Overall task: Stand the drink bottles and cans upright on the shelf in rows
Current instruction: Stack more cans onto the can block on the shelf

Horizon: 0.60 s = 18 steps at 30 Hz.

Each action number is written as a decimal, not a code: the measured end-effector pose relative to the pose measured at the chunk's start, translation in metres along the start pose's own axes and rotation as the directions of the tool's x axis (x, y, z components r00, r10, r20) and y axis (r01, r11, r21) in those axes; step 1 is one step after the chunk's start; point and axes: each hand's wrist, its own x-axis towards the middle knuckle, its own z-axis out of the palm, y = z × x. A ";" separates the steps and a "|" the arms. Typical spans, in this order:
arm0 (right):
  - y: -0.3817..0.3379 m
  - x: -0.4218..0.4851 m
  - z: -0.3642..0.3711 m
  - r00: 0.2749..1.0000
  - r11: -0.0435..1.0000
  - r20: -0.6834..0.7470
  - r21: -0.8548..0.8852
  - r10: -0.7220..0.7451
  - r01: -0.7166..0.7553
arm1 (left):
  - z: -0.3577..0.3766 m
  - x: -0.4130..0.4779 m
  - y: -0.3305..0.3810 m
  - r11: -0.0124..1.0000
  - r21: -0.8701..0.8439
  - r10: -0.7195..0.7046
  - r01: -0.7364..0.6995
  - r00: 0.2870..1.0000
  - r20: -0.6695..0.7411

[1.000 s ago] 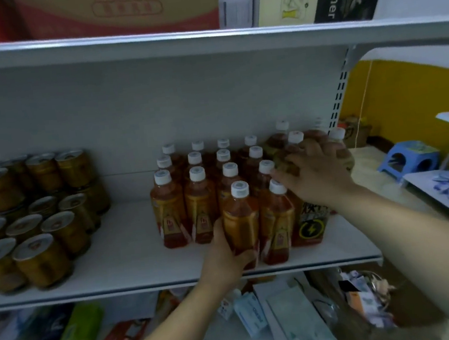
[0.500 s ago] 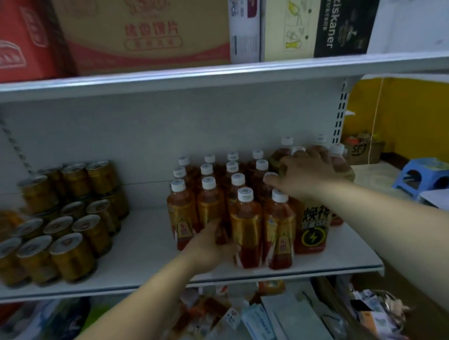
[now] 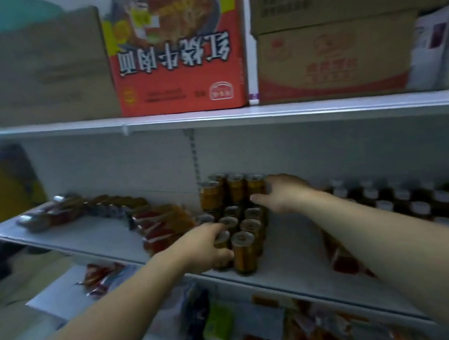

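My left hand [image 3: 206,246] is wrapped round the front can [image 3: 221,242] at the near left corner of the cans [image 3: 244,248], fingers over its lid and thumb low on its side. My right hand [image 3: 284,194] reaches further back and clasps the top can [image 3: 255,187], the rightmost of three stacked on the rear ones. Far left on the shelf [image 3: 297,270] lie what look like red packets [image 3: 162,226], too blurred for me to be sure. The cans stand upright mid-shelf in short rows. Right of them, behind my right forearm, the bottles [image 3: 415,205] stand in rows, white caps up.
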 end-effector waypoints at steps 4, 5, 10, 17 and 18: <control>-0.107 0.028 0.036 0.996 0.990 0.029 0.113 -0.089 0.085 | -0.035 -0.035 -0.095 0.996 0.016 -0.087 0.088 0.996 -0.032; -0.131 0.033 0.043 0.994 0.987 0.037 0.126 -0.106 0.101 | -0.043 -0.043 -0.116 0.993 0.017 -0.113 0.114 0.993 -0.040; -0.229 0.067 0.077 0.988 0.982 0.068 0.134 -0.140 0.130 | -0.073 -0.070 -0.207 0.972 -0.048 -0.233 0.231 0.971 -0.051; -0.316 0.136 0.129 0.968 0.972 0.124 0.116 -0.217 0.204 | -0.096 -0.049 -0.298 0.956 -0.042 -0.292 0.290 0.953 -0.076; -0.324 0.150 0.138 0.965 0.969 0.125 0.114 -0.231 0.217 | -0.097 -0.042 -0.312 0.955 -0.027 -0.296 0.295 0.952 -0.073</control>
